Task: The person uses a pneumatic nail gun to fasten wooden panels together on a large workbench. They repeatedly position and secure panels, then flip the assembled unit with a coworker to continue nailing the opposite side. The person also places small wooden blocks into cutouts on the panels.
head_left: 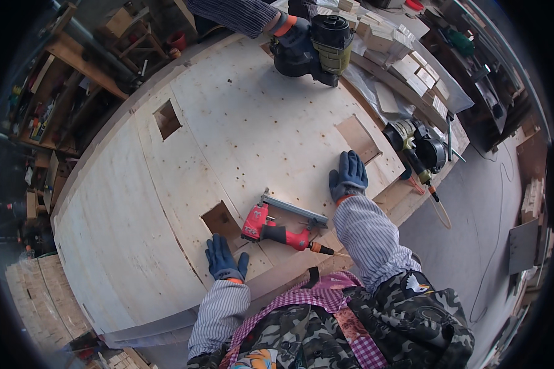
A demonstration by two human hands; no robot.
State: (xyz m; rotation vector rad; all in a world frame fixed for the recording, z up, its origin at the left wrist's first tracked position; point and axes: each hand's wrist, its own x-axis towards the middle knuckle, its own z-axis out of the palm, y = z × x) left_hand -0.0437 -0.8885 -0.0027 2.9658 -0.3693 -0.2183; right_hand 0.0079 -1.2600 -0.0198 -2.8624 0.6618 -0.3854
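My left hand (226,258), in a blue-grey glove, lies flat with fingers spread on the pale plywood panel (135,221), at the near edge of a square cutout (218,220). Farther right, my gloved right hand (349,175) rests palm down on the same panel beside another cutout (359,139). Its fingers are stretched out, holding nothing. Between my hands a red nail gun (283,234) lies on its side near the panel's front edge, an air hose joined to its handle. Neither hand touches it.
Across the panel, a co-worker's gloved hand (294,46) grips a dark green coil nailer (332,49). A second coil nailer (415,147) lies at the right edge. Wood blocks (406,61) are piled at the far right, and stacked timber (46,298) stands at the near left.
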